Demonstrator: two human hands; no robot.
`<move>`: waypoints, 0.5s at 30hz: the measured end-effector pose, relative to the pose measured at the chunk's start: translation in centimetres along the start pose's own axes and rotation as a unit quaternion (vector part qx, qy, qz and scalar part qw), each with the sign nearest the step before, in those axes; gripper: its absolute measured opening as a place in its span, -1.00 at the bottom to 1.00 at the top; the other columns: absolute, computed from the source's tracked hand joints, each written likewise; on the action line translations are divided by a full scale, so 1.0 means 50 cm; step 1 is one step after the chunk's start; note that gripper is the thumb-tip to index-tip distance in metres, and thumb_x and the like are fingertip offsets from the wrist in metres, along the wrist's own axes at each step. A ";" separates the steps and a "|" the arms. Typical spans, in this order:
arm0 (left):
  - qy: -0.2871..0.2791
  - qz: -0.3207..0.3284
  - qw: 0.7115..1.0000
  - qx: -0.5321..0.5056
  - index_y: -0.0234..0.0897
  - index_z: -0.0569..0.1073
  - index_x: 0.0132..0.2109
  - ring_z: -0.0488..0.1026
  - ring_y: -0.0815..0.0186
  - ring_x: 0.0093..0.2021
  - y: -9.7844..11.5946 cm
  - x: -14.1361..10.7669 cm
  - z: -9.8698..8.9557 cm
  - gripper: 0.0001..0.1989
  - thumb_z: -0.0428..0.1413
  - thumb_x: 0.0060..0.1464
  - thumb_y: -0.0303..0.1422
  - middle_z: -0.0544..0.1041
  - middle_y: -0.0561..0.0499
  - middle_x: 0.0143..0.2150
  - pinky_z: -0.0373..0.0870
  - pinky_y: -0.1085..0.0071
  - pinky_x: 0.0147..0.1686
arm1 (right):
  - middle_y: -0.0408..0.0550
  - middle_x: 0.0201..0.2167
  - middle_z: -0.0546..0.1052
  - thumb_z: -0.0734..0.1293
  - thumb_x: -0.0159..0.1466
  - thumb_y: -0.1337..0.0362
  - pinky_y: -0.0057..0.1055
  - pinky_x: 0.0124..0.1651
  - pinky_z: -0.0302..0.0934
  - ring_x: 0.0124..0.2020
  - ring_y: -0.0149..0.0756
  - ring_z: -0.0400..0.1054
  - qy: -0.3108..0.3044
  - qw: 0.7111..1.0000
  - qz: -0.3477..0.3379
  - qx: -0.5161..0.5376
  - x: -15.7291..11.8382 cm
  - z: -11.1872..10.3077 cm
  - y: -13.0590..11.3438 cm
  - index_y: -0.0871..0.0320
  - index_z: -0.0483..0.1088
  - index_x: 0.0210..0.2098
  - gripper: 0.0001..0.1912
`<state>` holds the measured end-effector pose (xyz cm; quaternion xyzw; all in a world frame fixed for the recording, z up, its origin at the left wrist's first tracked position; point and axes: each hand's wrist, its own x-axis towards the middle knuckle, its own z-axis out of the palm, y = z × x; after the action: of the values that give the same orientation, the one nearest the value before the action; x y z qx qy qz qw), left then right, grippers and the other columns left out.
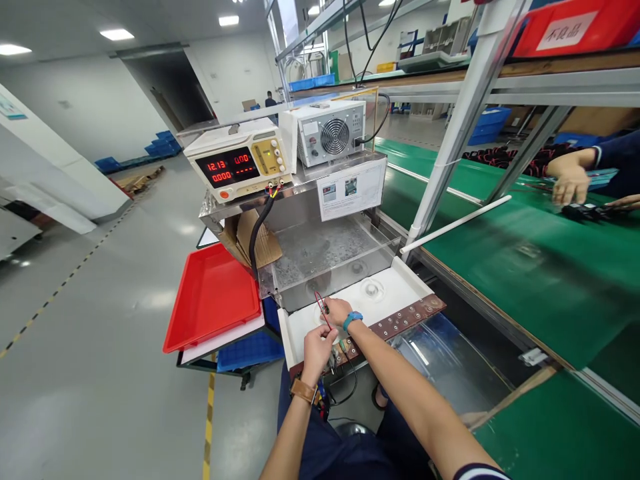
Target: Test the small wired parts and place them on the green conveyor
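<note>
My left hand (317, 350) is closed in a pinch on a thin red wire (318, 301) that loops up above the fingers. Just beyond it, my right hand (339, 312) has its fingers closed around a small dark part (325, 309) at the wire's other end; its exact kind is too small to make out. Both hands are over the front of a white tray-like fixture (400, 288). Along its near edge runs a brown strip (410, 316) with several metal studs. A green clip (343, 345) with a dark cable sits on that strip below my hands.
A power supply (239, 160) with red digits stands on a metal shelf beside a grey fan-cooled unit (334, 137). To the left is a red tray (215, 300) on a cart. Rightward, beyond a white post (445, 147), a co-worker's hand (570, 179) is over a green conveyor belt (500, 247).
</note>
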<state>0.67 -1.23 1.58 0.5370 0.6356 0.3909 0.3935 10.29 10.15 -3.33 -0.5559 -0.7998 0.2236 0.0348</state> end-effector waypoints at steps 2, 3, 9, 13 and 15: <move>-0.007 -0.015 1.000 0.023 -0.27 0.49 -0.50 0.37 0.28 -0.45 -0.014 0.005 0.011 -0.71 0.12 -0.06 -0.13 0.49 0.03 -0.54 0.20 0.42 -0.38 | 0.05 -0.18 0.56 0.32 0.18 0.10 -0.40 -0.22 0.12 -0.13 -0.14 0.43 0.003 1.000 -0.002 -0.001 -0.002 -0.001 0.000 0.14 0.37 -0.07 -0.62; -0.009 -0.024 0.999 0.031 -0.27 0.50 -0.49 0.38 0.27 -0.44 -0.021 0.007 0.015 -0.70 0.12 -0.05 -0.12 0.51 0.02 -0.53 0.20 0.42 -0.38 | 0.05 -0.18 0.56 0.32 0.18 0.10 -0.39 -0.21 0.12 -0.13 -0.14 0.43 0.005 1.000 -0.003 -0.002 -0.003 -0.001 0.000 0.15 0.37 -0.06 -0.62; -0.020 -0.046 0.998 0.043 -0.29 0.53 -0.46 0.39 0.28 -0.45 -0.046 0.016 0.021 -0.66 0.13 -0.04 -0.08 0.53 0.00 -0.51 0.17 0.43 -0.42 | 0.05 -0.18 0.56 0.31 0.19 0.09 -0.38 -0.20 0.12 -0.13 -0.14 0.43 0.005 1.000 -0.008 -0.001 -0.005 -0.005 0.001 0.15 0.36 -0.05 -0.61; -0.030 -0.051 0.997 0.045 -0.29 0.54 -0.44 0.38 0.29 -0.46 -0.052 0.020 0.021 -0.65 0.14 -0.06 -0.06 0.53 0.01 -0.51 0.17 0.44 -0.44 | 0.04 -0.19 0.56 0.31 0.19 0.10 -0.39 -0.19 0.11 -0.13 -0.15 0.42 0.004 1.000 -0.007 0.001 -0.004 -0.003 0.001 0.15 0.35 -0.04 -0.61; -0.035 -0.052 0.997 0.045 -0.30 0.54 -0.44 0.38 0.29 -0.46 -0.053 0.021 0.022 -0.63 0.15 -0.06 -0.05 0.52 0.01 -0.52 0.17 0.44 -0.45 | 0.04 -0.19 0.56 0.31 0.19 0.10 -0.39 -0.20 0.11 -0.14 -0.16 0.43 0.004 1.000 -0.009 0.002 -0.004 -0.002 0.001 0.14 0.35 -0.05 -0.62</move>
<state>0.57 -0.43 -1.37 0.5336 0.6653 0.3216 0.4112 10.45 10.02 -3.21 -0.5495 -0.8042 0.2228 0.0411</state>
